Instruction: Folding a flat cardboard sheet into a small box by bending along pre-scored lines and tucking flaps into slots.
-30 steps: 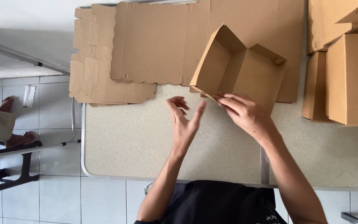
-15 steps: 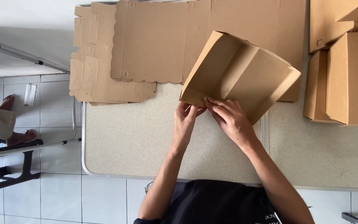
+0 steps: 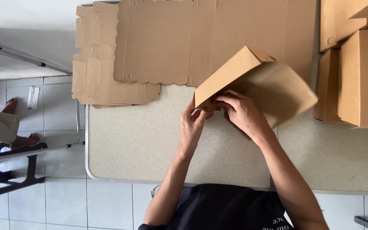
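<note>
A half-folded brown cardboard box (image 3: 252, 81) is tilted above the speckled table (image 3: 137, 140), its closed outer side toward me. My left hand (image 3: 194, 123) pinches its lower left corner from below. My right hand (image 3: 241, 113) presses fingers onto the same near edge, just right of the left hand. The inside of the box is hidden.
A stack of flat, die-cut cardboard sheets (image 3: 158, 47) covers the table's far side and overhangs its left edge. Assembled brown boxes (image 3: 360, 76) stand at the right. Another person's sandalled feet (image 3: 20, 123) rest on the tiled floor at the left, beside a dark frame (image 3: 9, 166).
The box has been turned over: its open inside faced me before, now its outer side does. Both hands have come together on its near edge.
</note>
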